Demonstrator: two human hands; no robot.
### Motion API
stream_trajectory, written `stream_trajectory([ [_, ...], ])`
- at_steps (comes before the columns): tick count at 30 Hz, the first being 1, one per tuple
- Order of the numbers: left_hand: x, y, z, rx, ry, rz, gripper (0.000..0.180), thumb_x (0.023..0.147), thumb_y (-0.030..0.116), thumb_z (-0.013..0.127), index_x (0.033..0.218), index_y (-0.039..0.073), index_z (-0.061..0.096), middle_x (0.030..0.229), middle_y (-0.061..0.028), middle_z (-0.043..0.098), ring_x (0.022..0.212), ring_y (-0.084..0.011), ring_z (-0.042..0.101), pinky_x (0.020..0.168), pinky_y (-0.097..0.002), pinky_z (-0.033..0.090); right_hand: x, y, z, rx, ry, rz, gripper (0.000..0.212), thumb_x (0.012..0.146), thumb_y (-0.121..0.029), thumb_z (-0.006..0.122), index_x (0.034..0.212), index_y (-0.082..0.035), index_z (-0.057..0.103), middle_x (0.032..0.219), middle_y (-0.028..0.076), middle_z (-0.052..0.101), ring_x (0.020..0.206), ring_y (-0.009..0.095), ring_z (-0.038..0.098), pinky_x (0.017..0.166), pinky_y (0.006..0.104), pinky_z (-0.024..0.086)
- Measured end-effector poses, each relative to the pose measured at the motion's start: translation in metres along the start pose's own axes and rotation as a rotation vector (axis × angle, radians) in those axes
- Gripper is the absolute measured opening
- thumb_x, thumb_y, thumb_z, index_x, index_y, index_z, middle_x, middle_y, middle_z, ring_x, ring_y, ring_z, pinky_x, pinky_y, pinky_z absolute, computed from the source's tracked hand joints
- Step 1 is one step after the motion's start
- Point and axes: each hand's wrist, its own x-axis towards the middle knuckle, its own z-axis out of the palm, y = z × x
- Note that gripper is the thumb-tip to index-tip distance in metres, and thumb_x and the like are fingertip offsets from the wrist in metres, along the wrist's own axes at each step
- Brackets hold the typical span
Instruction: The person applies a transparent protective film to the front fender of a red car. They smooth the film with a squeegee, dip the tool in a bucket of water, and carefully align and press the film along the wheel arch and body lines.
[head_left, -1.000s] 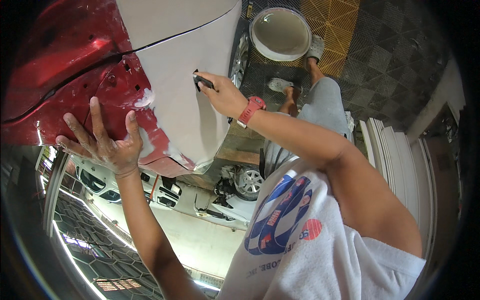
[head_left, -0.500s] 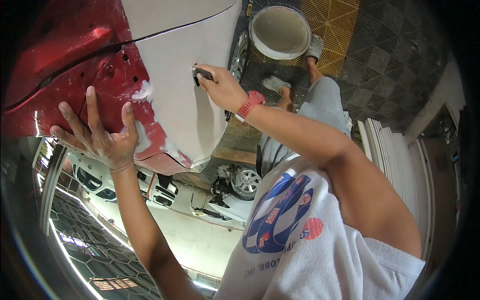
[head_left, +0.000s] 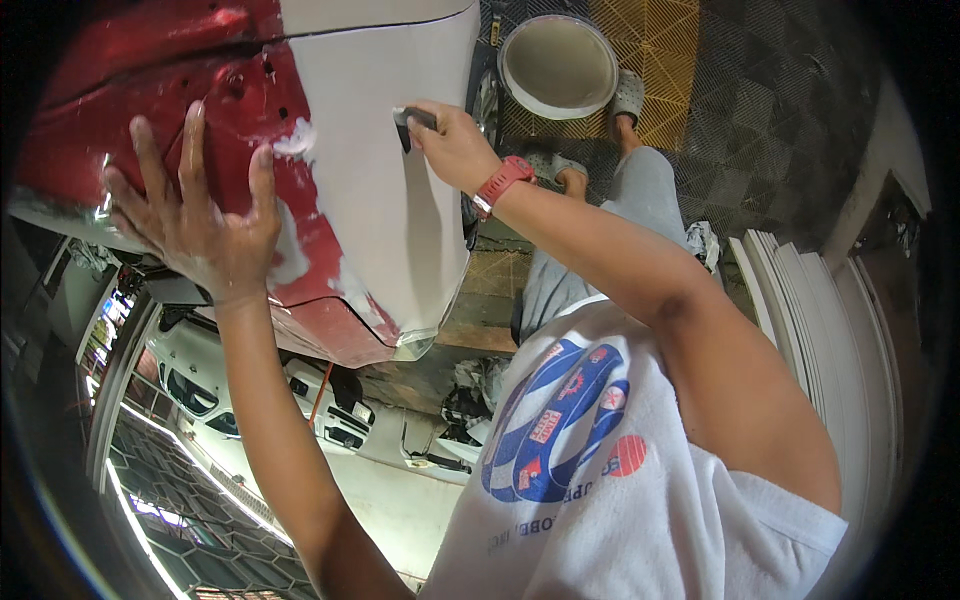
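Note:
My right hand (head_left: 457,150) grips a small black sanding block (head_left: 417,124) and holds it against the pale grey coated part (head_left: 355,120) of a car body panel. The wrist wears a red watch. My left hand (head_left: 208,225) lies open, fingers spread, over the bare red part (head_left: 240,85) of the same car body; it holds nothing. White filler patches (head_left: 293,260) and small holes mark the red paint beside that hand. The block's working face is hidden against the panel.
A round basin (head_left: 556,112) of greyish liquid stands on the tiled floor (head_left: 660,60) by my feet. Long pale panels (head_left: 785,320) lean at the right. White car bumpers (head_left: 205,375) lie at the lower left, near a hexagon-patterned mesh (head_left: 215,510).
The view has shifted, so the car body appears higher and farther right. My right hand has slid the sanding block a little down the grey area. My left hand stays spread on the red part.

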Motion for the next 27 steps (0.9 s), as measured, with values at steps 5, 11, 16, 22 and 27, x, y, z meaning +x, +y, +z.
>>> stream_trajectory([
  [5,-0.007,-0.007,0.007,-0.051,0.058,0.001,0.062,0.089,0.064,0.075,0.147,0.046,0.062,0.171,0.0106,0.039,0.164,-0.0323,0.018,0.132,-0.0579,0.009,-0.012,0.002,0.009,0.002,0.062,0.052,0.027,0.103,-0.012,0.06,0.123,0.0,0.073,0.073,0.006,0.065,0.063,0.012,0.057,0.062,0.0325,0.049],
  [11,-0.014,-0.012,0.01,-0.036,0.098,0.063,0.061,0.088,0.064,0.076,0.145,0.046,0.063,0.169,0.0104,0.042,0.162,-0.0329,0.024,0.13,-0.0631,0.017,-0.016,0.013,0.021,0.242,0.291,0.096,0.024,0.106,-0.015,0.059,0.115,0.004,0.069,0.077,0.001,0.064,0.059,0.007,0.055,0.052,0.0254,0.043],
  [16,-0.014,-0.011,0.013,-0.002,0.201,0.11,0.063,0.09,0.07,0.072,0.147,0.047,0.059,0.168,0.0096,0.043,0.16,-0.0355,0.028,0.124,-0.0702,0.026,-0.028,0.007,0.027,0.206,0.278,0.117,0.03,0.1,-0.021,0.067,0.115,0.004,0.071,0.085,0.01,0.075,0.06,0.01,0.065,0.055,0.0239,0.051],
  [22,-0.016,-0.001,0.007,0.093,0.219,0.088,0.057,0.085,0.042,0.079,0.138,0.027,0.065,0.169,0.0019,0.041,0.162,-0.0315,0.026,0.128,-0.0633,0.022,-0.005,0.036,0.025,-0.056,0.405,-0.1,0.025,0.094,-0.02,0.074,0.096,0.004,0.071,0.078,0.012,0.078,0.066,0.017,0.075,0.062,0.0315,0.06],
  [27,-0.015,-0.008,0.016,0.171,0.264,0.1,0.053,0.083,0.026,0.082,0.132,0.016,0.067,0.171,-0.0015,0.038,0.164,-0.0286,0.021,0.132,-0.0597,0.019,0.002,0.026,0.043,-0.024,0.502,-0.145,0.019,0.098,-0.016,0.072,0.099,0.002,0.071,0.078,0.012,0.077,0.066,0.018,0.075,0.065,0.0332,0.061],
])
